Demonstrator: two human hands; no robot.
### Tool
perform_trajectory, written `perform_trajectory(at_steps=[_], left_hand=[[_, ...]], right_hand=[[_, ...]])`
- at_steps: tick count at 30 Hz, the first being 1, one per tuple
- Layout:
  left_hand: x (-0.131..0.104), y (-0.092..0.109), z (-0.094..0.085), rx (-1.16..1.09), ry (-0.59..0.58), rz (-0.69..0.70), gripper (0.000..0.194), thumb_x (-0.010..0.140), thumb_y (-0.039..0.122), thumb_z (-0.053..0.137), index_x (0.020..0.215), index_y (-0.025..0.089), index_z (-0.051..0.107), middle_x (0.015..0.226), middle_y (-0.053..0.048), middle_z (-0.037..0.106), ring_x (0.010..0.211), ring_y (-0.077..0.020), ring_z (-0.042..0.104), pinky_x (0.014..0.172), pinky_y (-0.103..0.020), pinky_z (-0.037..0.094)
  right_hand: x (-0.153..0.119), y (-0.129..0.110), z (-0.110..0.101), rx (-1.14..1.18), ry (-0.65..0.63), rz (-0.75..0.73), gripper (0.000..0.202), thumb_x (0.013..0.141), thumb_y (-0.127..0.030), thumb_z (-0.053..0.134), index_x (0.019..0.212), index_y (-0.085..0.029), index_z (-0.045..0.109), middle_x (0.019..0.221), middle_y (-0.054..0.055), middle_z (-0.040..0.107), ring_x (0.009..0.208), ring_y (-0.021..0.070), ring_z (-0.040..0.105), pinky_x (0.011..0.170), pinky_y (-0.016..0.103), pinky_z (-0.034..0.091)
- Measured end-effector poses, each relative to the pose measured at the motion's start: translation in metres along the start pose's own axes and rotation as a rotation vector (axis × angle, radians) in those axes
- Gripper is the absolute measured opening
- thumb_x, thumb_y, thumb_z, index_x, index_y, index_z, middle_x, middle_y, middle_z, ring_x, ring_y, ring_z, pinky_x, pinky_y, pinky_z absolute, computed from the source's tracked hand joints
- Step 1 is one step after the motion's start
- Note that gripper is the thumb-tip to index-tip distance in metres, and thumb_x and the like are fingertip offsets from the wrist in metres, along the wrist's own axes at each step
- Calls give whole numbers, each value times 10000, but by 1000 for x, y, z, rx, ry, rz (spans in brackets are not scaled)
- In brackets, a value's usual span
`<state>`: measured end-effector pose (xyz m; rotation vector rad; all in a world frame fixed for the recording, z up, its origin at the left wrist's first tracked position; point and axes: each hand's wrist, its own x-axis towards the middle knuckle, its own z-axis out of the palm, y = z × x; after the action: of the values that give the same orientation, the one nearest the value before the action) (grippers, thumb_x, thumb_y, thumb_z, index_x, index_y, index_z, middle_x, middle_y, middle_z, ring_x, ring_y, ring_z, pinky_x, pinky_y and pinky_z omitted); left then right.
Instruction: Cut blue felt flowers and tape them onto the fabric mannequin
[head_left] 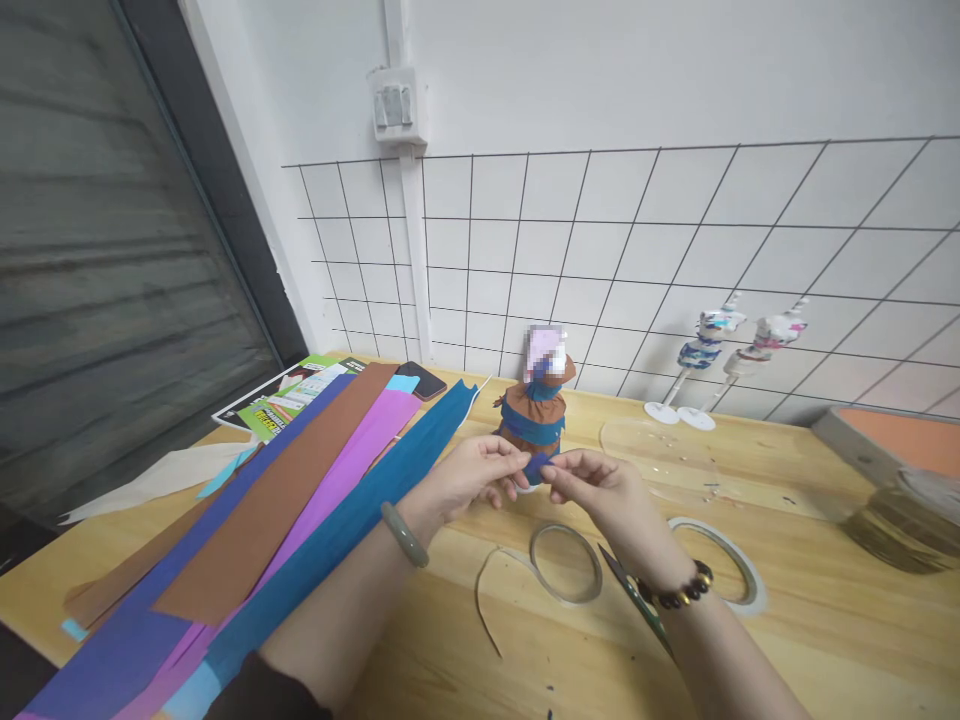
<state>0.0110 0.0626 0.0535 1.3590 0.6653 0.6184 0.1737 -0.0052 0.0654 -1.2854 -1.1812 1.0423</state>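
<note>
My left hand (486,470) and my right hand (596,490) meet near the middle of the table, both closed in a pinch. Between their fingertips is a small dark blue crepe paper piece (536,467). Just behind it stands a paper-dressed doll (534,408) in brown and teal crepe paper, its lower part partly hidden by my fingers. Scissors (632,592) lie partly under my right wrist. Nearer to me than the hands is a narrow tape roll (566,565) with a loose strip curling left.
Long crepe paper strips (292,490) in several colours cover the left side. A phone (421,380) lies behind them. A wider tape roll (750,590) sits right of my wrist. Two figures on stands (694,345) are at the back right, near a glass jar (911,525).
</note>
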Motion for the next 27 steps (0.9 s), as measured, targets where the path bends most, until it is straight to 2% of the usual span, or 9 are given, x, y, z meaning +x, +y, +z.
perform_trajectory(at_steps=[4, 8, 11, 19, 27], left_hand=[[2, -5, 21, -238, 34, -48, 300, 715, 410, 627, 868, 159, 568, 654, 5, 532, 478, -38, 456, 399, -147, 289], [2, -4, 37, -350, 126, -3, 306, 707, 370, 642, 923, 177, 545, 638, 30, 491, 455, -25, 421, 382, -144, 234], [6, -5, 45, -418, 139, 38, 266, 722, 346, 626, 905, 176, 535, 641, 33, 483, 447, -20, 409, 374, -144, 219], [19, -14, 53, -624, 131, 53, 196, 697, 276, 621, 695, 149, 472, 601, 28, 498, 396, -17, 398, 350, -150, 186], [21, -17, 54, -718, 100, 59, 211, 712, 318, 597, 698, 155, 463, 588, 26, 518, 374, -27, 397, 340, -154, 177]], right_hand=[[4, 2, -13, 79, 82, -23, 258, 594, -383, 750, 698, -163, 665, 551, -5, 602, 517, 100, 521, 562, 246, 434], [10, 8, -20, 169, 129, -25, 264, 599, -383, 750, 719, -165, 659, 602, -8, 588, 517, 81, 481, 539, 226, 408], [12, 10, -19, 222, 118, -10, 253, 600, -385, 748, 689, -169, 651, 620, -16, 576, 507, 67, 455, 514, 209, 384], [14, 10, -11, 294, 71, 19, 275, 595, -412, 743, 636, -164, 632, 545, -30, 532, 479, 66, 425, 483, 202, 350], [20, 12, -7, 313, 73, 11, 284, 595, -432, 736, 617, -172, 624, 503, -38, 514, 472, 82, 423, 501, 225, 356]])
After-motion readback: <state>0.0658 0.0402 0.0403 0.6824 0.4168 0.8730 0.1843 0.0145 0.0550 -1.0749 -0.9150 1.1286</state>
